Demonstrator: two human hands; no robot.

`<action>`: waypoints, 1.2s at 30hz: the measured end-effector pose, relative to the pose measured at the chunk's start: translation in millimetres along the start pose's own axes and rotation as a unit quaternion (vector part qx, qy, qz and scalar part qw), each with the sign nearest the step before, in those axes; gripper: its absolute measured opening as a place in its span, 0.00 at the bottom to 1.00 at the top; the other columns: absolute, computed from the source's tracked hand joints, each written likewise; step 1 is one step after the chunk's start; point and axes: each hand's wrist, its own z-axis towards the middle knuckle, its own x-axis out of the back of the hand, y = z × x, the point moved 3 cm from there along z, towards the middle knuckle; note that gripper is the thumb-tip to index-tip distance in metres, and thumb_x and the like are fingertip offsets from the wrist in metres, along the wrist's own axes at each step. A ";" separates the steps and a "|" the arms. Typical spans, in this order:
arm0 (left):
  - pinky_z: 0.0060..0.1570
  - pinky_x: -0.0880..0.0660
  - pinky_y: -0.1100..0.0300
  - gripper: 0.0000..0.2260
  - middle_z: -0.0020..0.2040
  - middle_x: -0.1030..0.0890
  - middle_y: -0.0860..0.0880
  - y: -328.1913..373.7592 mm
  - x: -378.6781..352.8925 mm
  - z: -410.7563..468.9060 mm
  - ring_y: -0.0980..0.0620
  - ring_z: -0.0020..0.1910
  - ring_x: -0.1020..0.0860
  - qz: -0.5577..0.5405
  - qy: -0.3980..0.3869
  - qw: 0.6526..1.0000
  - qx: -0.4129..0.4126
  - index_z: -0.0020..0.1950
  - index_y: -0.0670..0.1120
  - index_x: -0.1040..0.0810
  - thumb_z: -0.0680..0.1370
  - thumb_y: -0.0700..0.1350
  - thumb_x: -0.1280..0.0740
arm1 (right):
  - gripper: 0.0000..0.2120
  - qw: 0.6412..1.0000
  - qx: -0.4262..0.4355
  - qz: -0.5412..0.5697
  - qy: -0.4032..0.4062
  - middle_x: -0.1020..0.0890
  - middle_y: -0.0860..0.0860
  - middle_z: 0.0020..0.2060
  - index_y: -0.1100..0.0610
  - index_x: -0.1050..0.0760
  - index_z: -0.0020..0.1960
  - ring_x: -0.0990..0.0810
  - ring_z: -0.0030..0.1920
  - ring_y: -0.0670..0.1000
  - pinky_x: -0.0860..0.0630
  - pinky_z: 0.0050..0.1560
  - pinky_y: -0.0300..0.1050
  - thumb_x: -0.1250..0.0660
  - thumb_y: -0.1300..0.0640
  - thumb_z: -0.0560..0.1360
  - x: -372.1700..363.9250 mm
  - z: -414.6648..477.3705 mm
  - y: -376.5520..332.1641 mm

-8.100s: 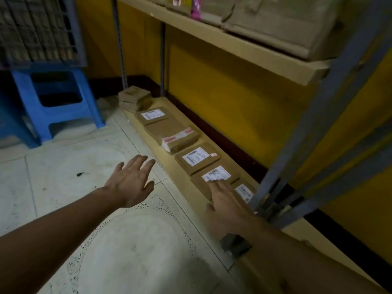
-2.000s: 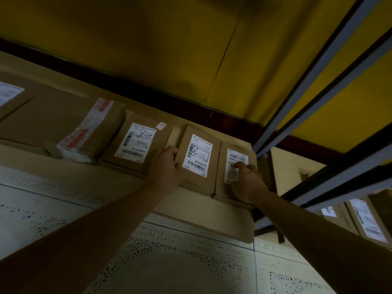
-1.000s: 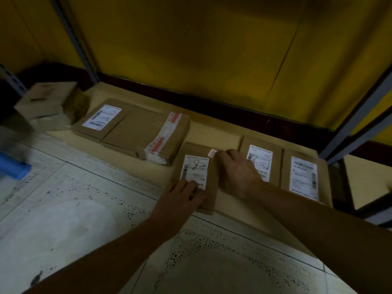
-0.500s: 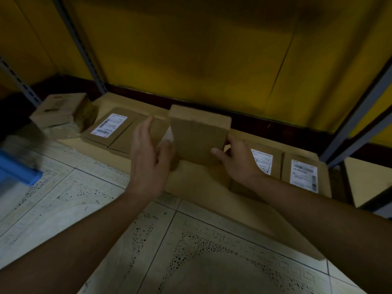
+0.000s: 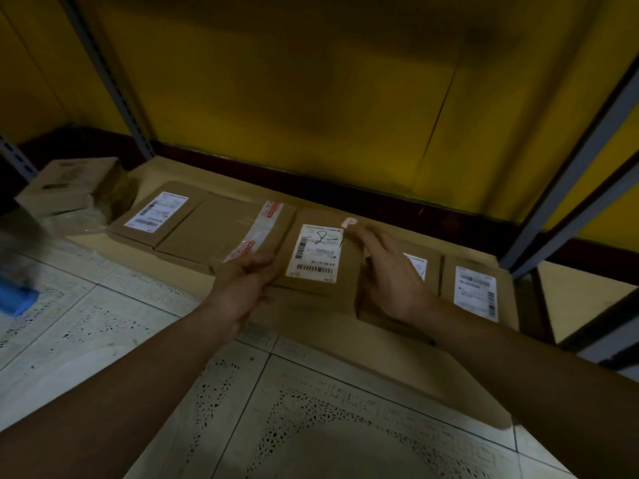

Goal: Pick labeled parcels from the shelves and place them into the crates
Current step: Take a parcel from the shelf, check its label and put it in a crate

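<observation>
A flat brown parcel (image 5: 316,254) with a white barcode label and handwritten marks faces up over the low wooden shelf board (image 5: 345,326). My left hand (image 5: 242,285) curls around its near left edge. My right hand (image 5: 390,278) presses against its right edge with the fingers stretched forward; its thumb is hidden. The parcel sits slightly raised, between a taped parcel (image 5: 221,229) on its left and a labeled parcel (image 5: 418,264) on its right that my right hand partly hides. No crate is in view.
Two more labeled parcels lie on the board, one at far left (image 5: 155,212) and one at far right (image 5: 477,292). A small box (image 5: 65,184) stands at the left end. Grey shelf uprights (image 5: 570,160) rise on the right, a blue stool (image 5: 14,295) on the left. Tiled floor (image 5: 311,426) is below.
Half a second ago the parcel stood tipped up with its plain underside toward me. Now it lies label up between both hands, lower and closer to the board.
</observation>
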 end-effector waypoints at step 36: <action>0.46 0.20 0.48 0.15 0.51 0.20 0.47 -5.9 18.3 24.8 0.44 0.45 0.21 0.463 0.001 0.807 -0.366 0.60 0.42 0.20 0.75 0.42 0.35 | 0.19 0.993 -0.114 -0.036 0.008 0.30 0.55 0.68 0.53 0.32 0.71 0.30 0.66 0.57 0.29 0.66 0.54 0.40 0.48 0.83 -61.9 18.9 -15.5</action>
